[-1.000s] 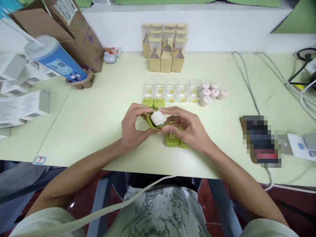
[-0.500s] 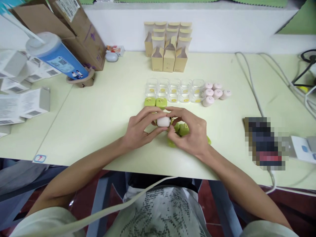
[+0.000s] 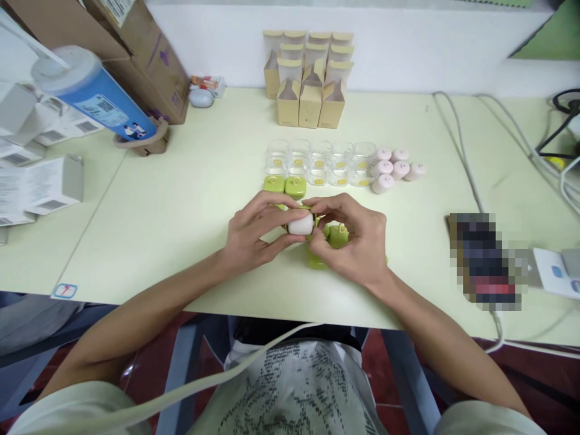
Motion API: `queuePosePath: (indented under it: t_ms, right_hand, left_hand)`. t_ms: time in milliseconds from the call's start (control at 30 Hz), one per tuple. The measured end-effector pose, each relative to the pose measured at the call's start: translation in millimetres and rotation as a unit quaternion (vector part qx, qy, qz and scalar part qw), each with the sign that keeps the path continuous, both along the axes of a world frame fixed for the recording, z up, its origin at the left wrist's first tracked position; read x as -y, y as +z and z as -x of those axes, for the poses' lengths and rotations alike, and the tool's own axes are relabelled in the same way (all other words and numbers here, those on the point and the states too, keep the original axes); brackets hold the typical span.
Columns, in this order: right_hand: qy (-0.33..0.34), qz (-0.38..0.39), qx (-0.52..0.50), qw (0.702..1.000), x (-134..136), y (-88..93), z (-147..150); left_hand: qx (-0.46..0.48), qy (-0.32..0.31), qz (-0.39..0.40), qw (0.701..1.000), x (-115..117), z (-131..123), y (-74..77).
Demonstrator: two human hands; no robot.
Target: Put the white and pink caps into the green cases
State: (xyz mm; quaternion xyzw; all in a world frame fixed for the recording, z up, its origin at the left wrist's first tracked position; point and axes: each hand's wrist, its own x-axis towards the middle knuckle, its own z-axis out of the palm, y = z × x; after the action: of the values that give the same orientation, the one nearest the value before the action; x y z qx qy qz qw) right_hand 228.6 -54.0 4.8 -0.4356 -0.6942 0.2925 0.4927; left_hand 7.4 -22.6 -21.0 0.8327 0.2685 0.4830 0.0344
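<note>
My left hand (image 3: 254,235) and my right hand (image 3: 356,241) meet over the middle of the pale green table (image 3: 181,205). Both pinch a small white earbud case (image 3: 301,225), whose green silicone cover (image 3: 333,235) is partly hidden under my right fingers. More green covers (image 3: 317,261) lie beneath my right hand. Two closed green cases (image 3: 284,184) sit just beyond my fingers.
Behind them stand a row of clear plastic boxes (image 3: 319,162), several pink cases (image 3: 394,169) and tan cartons (image 3: 308,84). A blue tube (image 3: 95,99) and a cardboard box (image 3: 136,42) are at the back left, white boxes (image 3: 40,187) at the left, cables (image 3: 471,157) and a blurred device (image 3: 484,260) at the right.
A second ago the white case sat in the open green cover held up between my hands. Both hands have since lowered to the table, fingers closed tighter round the case.
</note>
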Motion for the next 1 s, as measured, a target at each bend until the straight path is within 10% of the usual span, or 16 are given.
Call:
queuePosePath:
  t_ms: [333, 567, 733, 1000]
  right_hand:
    - [0.064, -0.026, 0.047, 0.997, -16, -7.3, -11]
    - [-0.069, -0.040, -0.029, 0.996, -34, -4.0, -33]
    - [0.002, -0.035, 0.058, 0.998, -47, -0.8, -43]
    - [0.107, 0.018, 0.265, 0.958, -56, 6.2, -14]
  left_hand:
    - [0.105, -0.019, 0.177, 0.978, 2, -5, -14.0]
    - [0.057, -0.045, 0.039, 0.997, 4, 6, 0.7]
    - [0.134, 0.125, 0.030, 0.983, -27, 28, 0.7]
    - [0.057, 0.078, 0.085, 0.992, -45, 38, -19.0]
